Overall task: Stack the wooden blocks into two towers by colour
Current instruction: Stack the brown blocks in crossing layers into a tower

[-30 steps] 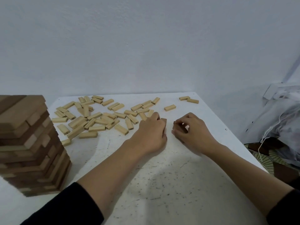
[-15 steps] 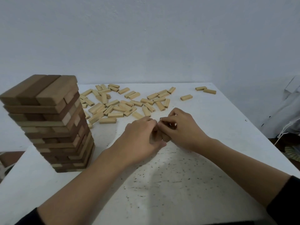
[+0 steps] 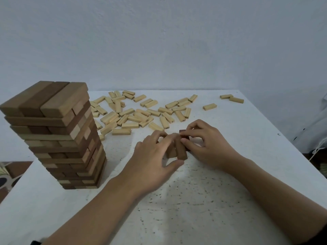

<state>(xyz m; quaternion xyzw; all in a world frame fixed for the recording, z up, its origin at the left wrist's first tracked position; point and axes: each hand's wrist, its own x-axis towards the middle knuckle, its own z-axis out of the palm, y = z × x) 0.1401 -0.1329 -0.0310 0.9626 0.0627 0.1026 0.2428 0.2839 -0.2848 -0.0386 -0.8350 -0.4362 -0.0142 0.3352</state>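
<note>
A tall tower (image 3: 58,137) of brown and tan wooden blocks stands at the table's left. Several pale loose blocks (image 3: 141,114) lie scattered at the back of the white table (image 3: 194,200). In the middle, both hands meet over a few brown blocks (image 3: 181,151) lying side by side on the table. My left hand (image 3: 152,161) touches them from the left with curled fingers, thumb near their front end. My right hand (image 3: 207,144) pinches the blocks from the right; a darker block's end shows under its fingers.
Three pale blocks (image 3: 231,99) lie apart at the back right. The table's right edge (image 3: 276,147) drops to a cluttered floor with white cloth. A patterned floor (image 3: 10,175) shows past the left edge. A bluish wall rises behind.
The view has tilted and shifted, bringing the tower fully into sight. My hands came together from a small gap and now hold brown blocks between them, closer to me.
</note>
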